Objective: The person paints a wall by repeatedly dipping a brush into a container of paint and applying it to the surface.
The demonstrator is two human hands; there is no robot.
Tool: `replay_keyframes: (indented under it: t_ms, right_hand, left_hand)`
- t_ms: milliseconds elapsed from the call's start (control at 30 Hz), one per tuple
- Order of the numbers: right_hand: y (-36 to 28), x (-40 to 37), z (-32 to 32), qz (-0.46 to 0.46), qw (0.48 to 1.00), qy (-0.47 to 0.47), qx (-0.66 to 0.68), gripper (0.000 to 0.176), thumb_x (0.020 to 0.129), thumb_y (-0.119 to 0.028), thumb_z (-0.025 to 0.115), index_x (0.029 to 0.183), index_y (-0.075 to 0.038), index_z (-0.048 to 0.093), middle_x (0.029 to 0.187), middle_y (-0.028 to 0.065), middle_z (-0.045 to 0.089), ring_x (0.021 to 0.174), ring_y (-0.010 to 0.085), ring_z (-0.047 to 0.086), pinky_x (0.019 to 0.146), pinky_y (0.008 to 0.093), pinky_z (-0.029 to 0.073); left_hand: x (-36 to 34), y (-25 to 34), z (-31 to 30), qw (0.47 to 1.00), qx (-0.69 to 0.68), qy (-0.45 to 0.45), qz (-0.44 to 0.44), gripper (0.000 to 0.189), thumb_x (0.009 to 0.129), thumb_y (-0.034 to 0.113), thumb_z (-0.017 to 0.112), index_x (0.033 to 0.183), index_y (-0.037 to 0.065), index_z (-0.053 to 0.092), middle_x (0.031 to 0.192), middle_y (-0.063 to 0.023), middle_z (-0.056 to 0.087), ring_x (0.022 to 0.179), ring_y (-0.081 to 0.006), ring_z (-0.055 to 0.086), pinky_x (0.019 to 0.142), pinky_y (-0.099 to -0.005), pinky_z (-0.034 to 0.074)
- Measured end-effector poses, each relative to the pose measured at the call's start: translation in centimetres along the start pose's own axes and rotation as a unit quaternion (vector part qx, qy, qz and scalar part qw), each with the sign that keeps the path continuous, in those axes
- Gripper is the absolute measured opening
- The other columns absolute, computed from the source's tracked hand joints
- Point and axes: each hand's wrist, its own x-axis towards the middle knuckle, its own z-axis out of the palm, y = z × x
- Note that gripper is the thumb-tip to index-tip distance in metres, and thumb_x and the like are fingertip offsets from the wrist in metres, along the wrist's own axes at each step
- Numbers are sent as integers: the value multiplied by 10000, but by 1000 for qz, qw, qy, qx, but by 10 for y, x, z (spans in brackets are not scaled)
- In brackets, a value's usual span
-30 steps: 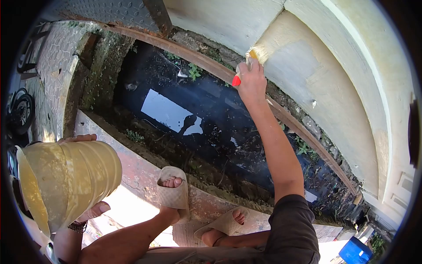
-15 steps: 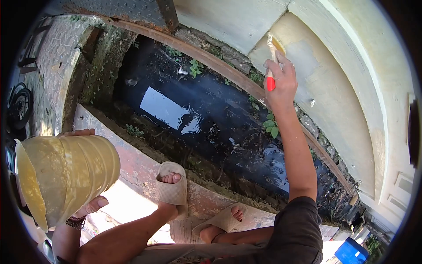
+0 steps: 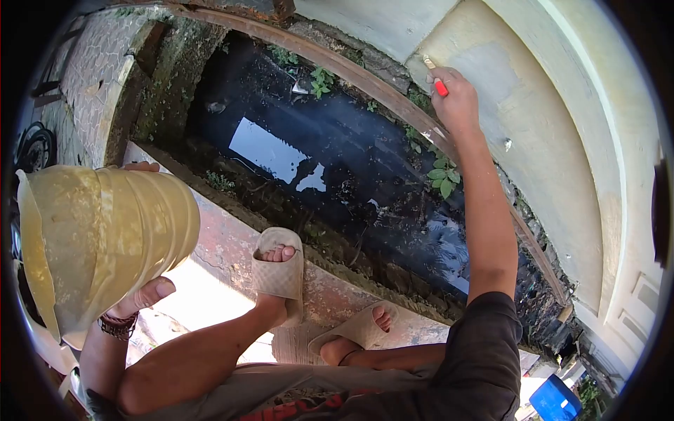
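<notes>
My right hand [image 3: 455, 98] is closed around a paintbrush [image 3: 441, 88] with a red-tipped handle, held up against the lower edge of the wall [image 3: 519, 105]. The bristles are mostly hidden behind my fingers. A damp-looking beige patch and a greyer patch show on the wall beside the brush. On the left, my left hand [image 3: 144, 298] grips a cut-off plastic jug [image 3: 119, 235] smeared with yellowish paint. The jug lies tilted, its wide cut rim facing left, with my thumb below and fingertips over the far side.
A ditch of dark water [image 3: 337, 168] runs between me and the wall, crossed along its far side by a rusty metal rail [image 3: 379, 98]. My sandalled feet [image 3: 277, 274] rest on the concrete ledge [image 3: 232, 245]. A blue container [image 3: 554, 400] stands lower right; a wheel [image 3: 36, 147] shows far left.
My right hand with the paintbrush has shifted slightly up along the wall, and its wrist has turned. The jug in my left hand has risen a little. The whole view has shifted slightly.
</notes>
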Motion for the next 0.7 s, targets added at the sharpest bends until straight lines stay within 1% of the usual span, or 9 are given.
replay_keyframes:
  t_ms: [67, 133, 200, 233, 300, 400, 433, 500, 700]
  right_hand:
    - [-29, -21, -21, -55, 993, 99, -30, 251, 729, 7, 627, 947, -112, 664, 964, 157, 665, 827, 363, 643, 751, 421, 526]
    - [-44, -35, -44, -111, 972, 196, -60, 248, 733, 14, 641, 947, -109, 654, 966, 159, 667, 825, 362, 647, 757, 413, 531]
    - [-54, -43, -71, -75, 952, 282, 87, 155, 795, 2, 656, 931, -67, 627, 989, 130, 671, 850, 303, 667, 770, 394, 540]
    - [-59, -49, -89, -82, 951, 285, 87, 155, 795, 2, 656, 931, -67, 627, 989, 130, 671, 850, 303, 667, 770, 394, 540]
    - [-65, -61, -129, 219, 903, 156, 335, 96, 856, -35, 642, 944, -31, 604, 1013, 116, 654, 885, 238, 672, 795, 360, 561]
    - [-75, -75, -178, 349, 816, 76, 454, 144, 868, -33, 623, 1001, -9, 571, 1006, 111, 631, 905, 236, 674, 804, 372, 585]
    - [-79, -84, -193, 349, 817, 83, 452, 144, 868, -33, 623, 1001, -9, 571, 1006, 111, 631, 905, 236, 674, 804, 372, 585]
    - [-88, -107, -220, 418, 701, 24, 577, 184, 855, 0, 604, 1026, -3, 538, 992, 155, 623, 923, 270, 672, 827, 401, 597]
    - [-136, -153, -286, 351, 694, 114, 618, 199, 857, 46, 533, 1045, 13, 478, 1057, 215, 593, 971, 319, 663, 856, 437, 587]
  left_hand:
    - [2, -2, -6, 1000, 1, 1, -18, 1158, 627, 587, 820, 1459, 67, 204, 1425, -201, 343, 1302, -317, 381, 1075, -430, 340]
    - [12, -17, -12, 976, 174, -14, 129, 1034, 645, 474, 858, 1421, 62, 313, 1376, -157, 435, 1250, -271, 454, 1042, -391, 384]
    - [17, -17, -11, 980, 155, -21, 121, 1010, 644, 458, 861, 1408, 61, 334, 1363, -149, 452, 1236, -263, 468, 1034, -387, 391]
    - [20, -16, -9, 984, 137, -34, 109, 986, 643, 442, 865, 1396, 60, 355, 1350, -142, 470, 1222, -255, 481, 1027, -383, 398]
    - [28, -11, -4, 989, 101, -61, 87, 939, 641, 409, 873, 1371, 57, 397, 1324, -126, 505, 1194, -239, 508, 1011, -375, 411]
    - [44, 1, 7, 991, 44, -110, 62, 869, 638, 359, 884, 1333, 54, 461, 1284, -103, 558, 1152, -215, 549, 988, -362, 432]
    - [51, 10, 14, 990, 46, -112, 68, 869, 638, 359, 884, 1333, 54, 461, 1284, -103, 558, 1152, -215, 549, 988, -362, 432]
    - [68, 32, 39, 990, -35, -60, 120, 834, 570, 174, 912, 1278, 42, 492, 1149, -85, 633, 1044, -179, 609, 930, -334, 476]
    - [116, 42, 138, 957, -138, -38, 251, 864, 508, 112, 905, 1259, 37, 484, 1143, -72, 616, 1066, -170, 597, 951, -331, 470]
